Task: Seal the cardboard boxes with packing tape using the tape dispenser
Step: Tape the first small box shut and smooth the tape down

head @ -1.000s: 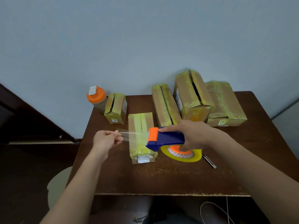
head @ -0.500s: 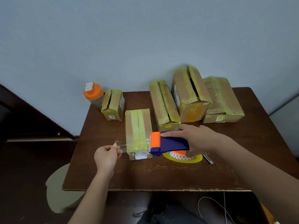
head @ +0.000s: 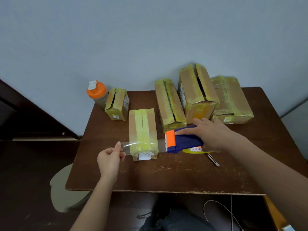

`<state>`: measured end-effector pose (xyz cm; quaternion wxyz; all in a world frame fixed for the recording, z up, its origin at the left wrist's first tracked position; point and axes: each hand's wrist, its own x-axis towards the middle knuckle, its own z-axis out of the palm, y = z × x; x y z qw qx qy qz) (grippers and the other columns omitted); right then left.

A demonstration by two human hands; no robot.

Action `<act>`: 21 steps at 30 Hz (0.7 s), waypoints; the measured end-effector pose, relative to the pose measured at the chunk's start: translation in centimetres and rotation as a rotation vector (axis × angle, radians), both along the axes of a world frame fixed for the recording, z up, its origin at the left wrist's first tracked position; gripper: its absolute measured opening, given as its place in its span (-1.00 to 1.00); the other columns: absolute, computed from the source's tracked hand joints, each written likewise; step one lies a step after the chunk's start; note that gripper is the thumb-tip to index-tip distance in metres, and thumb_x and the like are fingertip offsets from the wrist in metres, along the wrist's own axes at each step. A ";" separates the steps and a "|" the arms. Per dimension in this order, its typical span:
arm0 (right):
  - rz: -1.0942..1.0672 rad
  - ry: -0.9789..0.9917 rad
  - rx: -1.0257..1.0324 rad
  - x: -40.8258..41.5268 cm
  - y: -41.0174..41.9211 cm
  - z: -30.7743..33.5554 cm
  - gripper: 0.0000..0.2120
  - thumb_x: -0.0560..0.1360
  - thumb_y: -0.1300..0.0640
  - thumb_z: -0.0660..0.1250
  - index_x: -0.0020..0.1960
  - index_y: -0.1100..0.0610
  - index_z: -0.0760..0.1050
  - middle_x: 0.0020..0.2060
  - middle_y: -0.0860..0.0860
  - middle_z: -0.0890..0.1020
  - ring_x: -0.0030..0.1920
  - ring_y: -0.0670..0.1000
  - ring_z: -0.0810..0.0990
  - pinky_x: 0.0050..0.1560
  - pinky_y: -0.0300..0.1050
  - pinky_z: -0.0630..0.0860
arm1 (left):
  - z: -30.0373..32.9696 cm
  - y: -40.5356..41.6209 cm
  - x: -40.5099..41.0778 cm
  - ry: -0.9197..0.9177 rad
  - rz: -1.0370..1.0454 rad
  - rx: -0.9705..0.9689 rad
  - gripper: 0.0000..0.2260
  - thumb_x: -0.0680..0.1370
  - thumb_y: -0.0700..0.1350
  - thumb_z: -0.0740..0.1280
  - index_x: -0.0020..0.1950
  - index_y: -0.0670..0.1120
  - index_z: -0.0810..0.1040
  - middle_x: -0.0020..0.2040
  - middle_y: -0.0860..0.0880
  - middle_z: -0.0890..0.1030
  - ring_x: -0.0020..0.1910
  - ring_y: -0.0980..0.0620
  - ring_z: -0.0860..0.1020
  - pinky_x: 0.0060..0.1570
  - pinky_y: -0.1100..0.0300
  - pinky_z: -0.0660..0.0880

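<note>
A: The brown table (head: pixel 183 174) is carrying everything. At the back, four cardboard boxes (head: pixel 170 104) are standing; two of them are showing an open slit on top. One box (head: pixel 143 132) is lying in front, between the two hands.

B: And the tape?

A: A clear strip of tape (head: pixel 129 145) is stretching across the near end of this box. I think the person is laying a cross strip. To do it well, the strip should be kept tight and level, lowered flat onto the top, then pressed down over both side edges.

B: How are the hands holding?

A: The right hand (head: pixel 210 135) is gripping the blue and orange tape dispenser (head: pixel 180 141), just right of the box. The left hand (head: pixel 110 158) is pinching the free end of the tape, just left of it.
</note>
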<state>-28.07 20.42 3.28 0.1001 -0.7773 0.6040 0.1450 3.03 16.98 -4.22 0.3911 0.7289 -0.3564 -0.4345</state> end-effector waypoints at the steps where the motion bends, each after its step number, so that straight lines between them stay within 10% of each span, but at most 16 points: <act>1: -0.004 0.001 -0.002 0.0 0.0 -0.1 -0.19 0.53 0.00 0.35 0.46 -0.45 -0.15 0.27 0.02 0.34 0.23 0.08 0.37 0.08 0.04 0.37 | 0.0 0.2 -0.2 -0.012 0.003 -0.010 -0.69 0.57 -0.07 0.35 -0.27 -0.25 0.62 -0.34 -0.17 0.64 -0.32 -0.03 0.57 -0.13 0.10 0.52; 21: -0.016 -0.006 0.041 -0.3 -0.4 -1.4 -0.19 0.55 0.02 0.34 0.49 -0.41 -0.15 0.30 0.04 0.32 0.24 0.08 0.35 0.10 0.06 0.37 | -1.8 0.2 -1.3 -0.039 0.083 0.000 -0.75 0.58 -0.07 0.34 -0.19 -0.21 0.62 -0.32 -0.15 0.62 -0.35 0.02 0.54 -0.25 0.16 0.48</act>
